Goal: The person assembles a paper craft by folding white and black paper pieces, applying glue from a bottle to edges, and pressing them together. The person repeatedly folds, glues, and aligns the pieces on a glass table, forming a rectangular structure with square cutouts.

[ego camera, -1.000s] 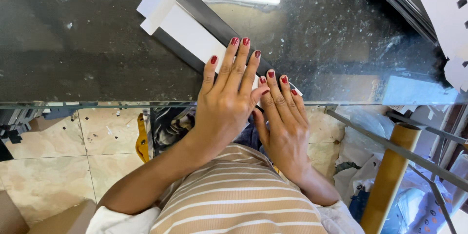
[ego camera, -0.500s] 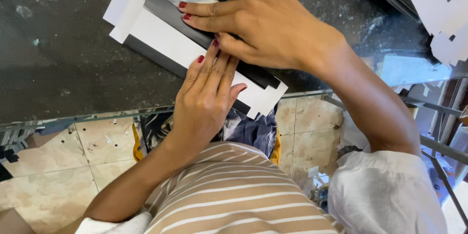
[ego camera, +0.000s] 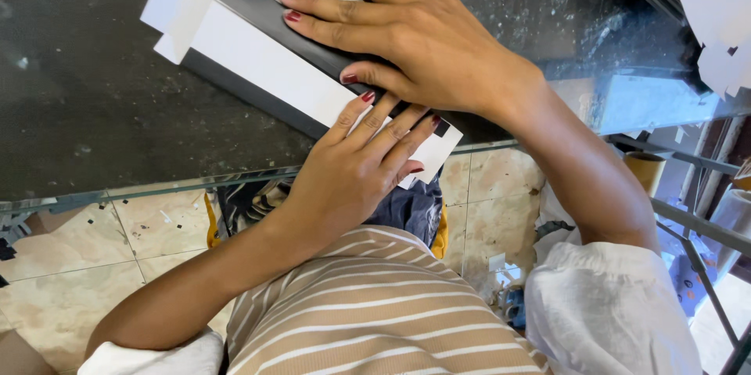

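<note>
A long white card strip (ego camera: 258,66) lies at a slant on the dark glass table (ego camera: 94,109), with a dark grey strip (ego camera: 258,7) along its far side. My left hand (ego camera: 356,164) lies flat on the strip's near end, which juts past the table edge, fingers straight and close together. My right hand (ego camera: 407,31) lies flat just beyond it, spread over the dark strip and the card, thumb almost touching my left fingertips. Neither hand grips anything. Both have red-painted nails.
White sheets with small punched holes (ego camera: 712,7) lie at the table's far right. A cardboard tube (ego camera: 645,168) and metal bars (ego camera: 696,226) stand to the right below the table. Beige floor tiles (ego camera: 141,226) show under the table edge.
My right hand left its place beside my left at the table edge and reached over it onto the dark strip. My left hand stayed on the card's near end.
</note>
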